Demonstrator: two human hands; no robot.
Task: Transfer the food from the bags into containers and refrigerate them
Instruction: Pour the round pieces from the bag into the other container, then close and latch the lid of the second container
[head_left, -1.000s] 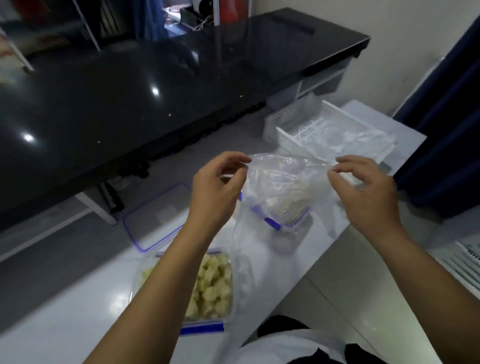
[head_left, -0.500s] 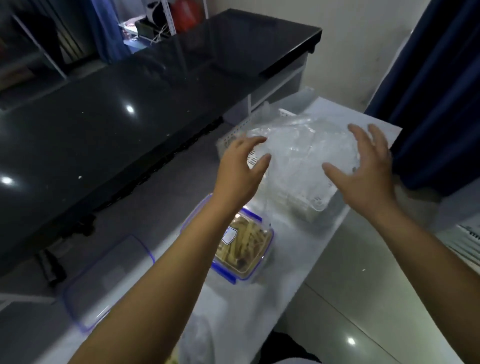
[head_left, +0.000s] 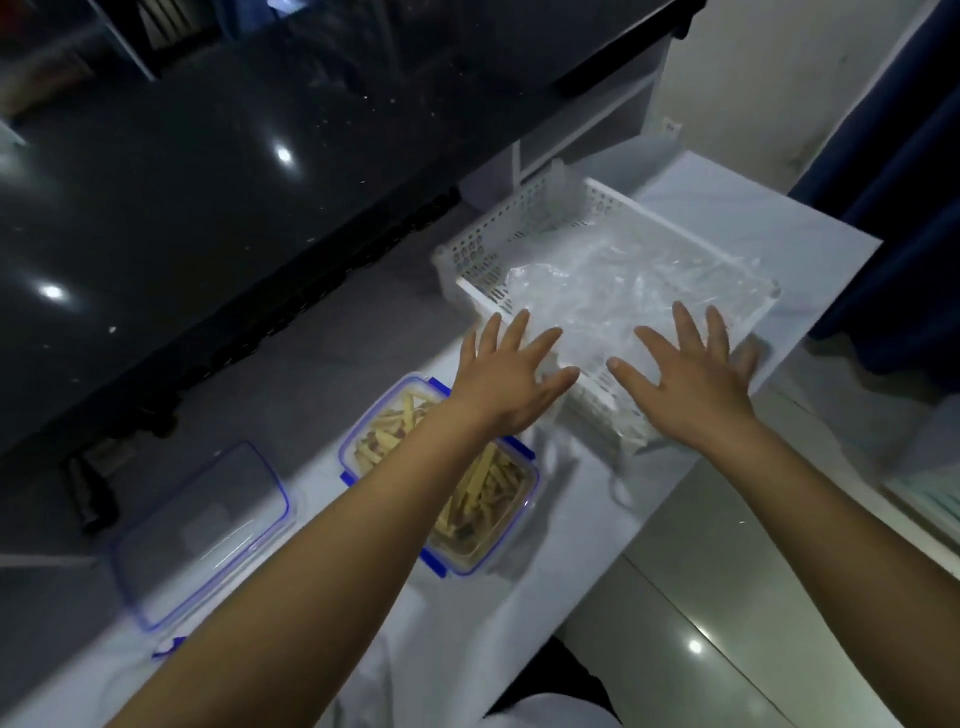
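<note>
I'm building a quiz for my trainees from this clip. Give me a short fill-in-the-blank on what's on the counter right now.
1. Both the left hand and the right hand have their fingers ____.
2. The crumpled plastic bag lies in the white ____.
3. The open container beneath the left forearm has ____ clips.
4. The loose clear lid lies to the container's ____.

Missing words: spread; basket; blue; left

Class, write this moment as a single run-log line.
left hand: open | right hand: open | plastic bag: in white basket | container: filled, unlidded
</note>
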